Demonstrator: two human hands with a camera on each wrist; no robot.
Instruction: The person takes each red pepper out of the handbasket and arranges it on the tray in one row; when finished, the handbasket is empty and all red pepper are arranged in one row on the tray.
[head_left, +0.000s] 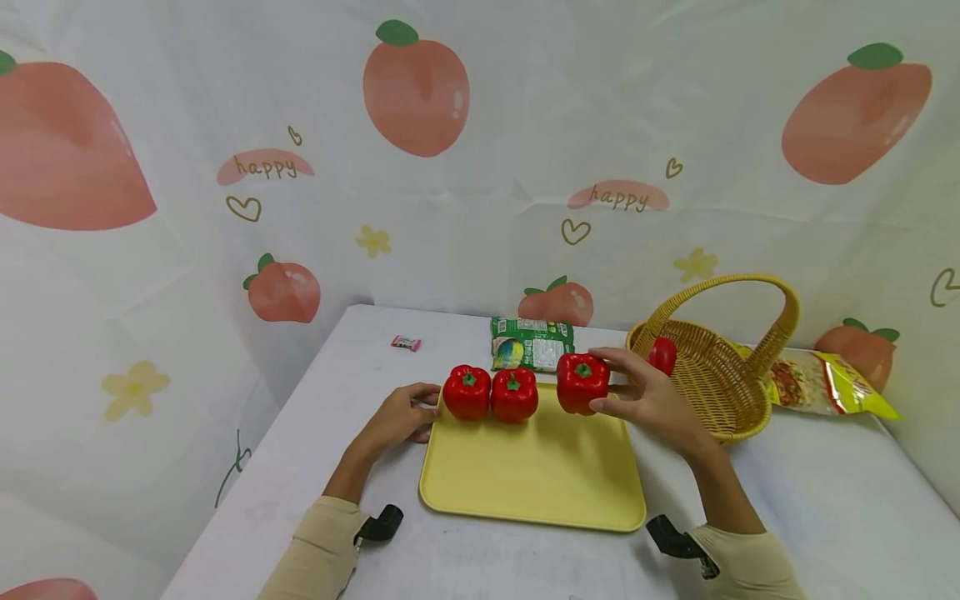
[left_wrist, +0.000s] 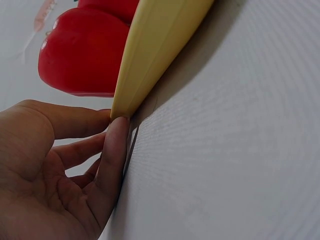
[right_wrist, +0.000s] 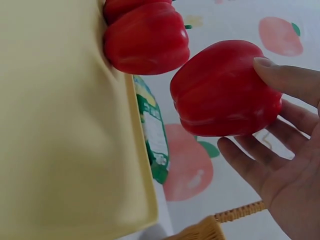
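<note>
My right hand (head_left: pixel 658 402) holds a red bell pepper (head_left: pixel 581 385) by its right side, thumb in front and fingers behind. In the right wrist view this pepper (right_wrist: pixel 225 92) is raised above the tray's surface level. Two more red bell peppers, a left one (head_left: pixel 467 392) and a right one (head_left: pixel 514 396), stand side by side, stems up, at the back left of the yellow tray (head_left: pixel 532 479). At the tray's left edge is my left hand (head_left: pixel 405 415); the left wrist view shows its thumb and a finger pinching the rim (left_wrist: pixel 131 95).
A wicker basket (head_left: pixel 701 379) with a tall handle stands right of the tray, a red pepper (head_left: pixel 663 356) inside. Behind it lies a yellow food bag (head_left: pixel 813 382). Beyond the tray is a green packet (head_left: pixel 536 343), and a small pink wrapped candy (head_left: pixel 406 342) lies at back left.
</note>
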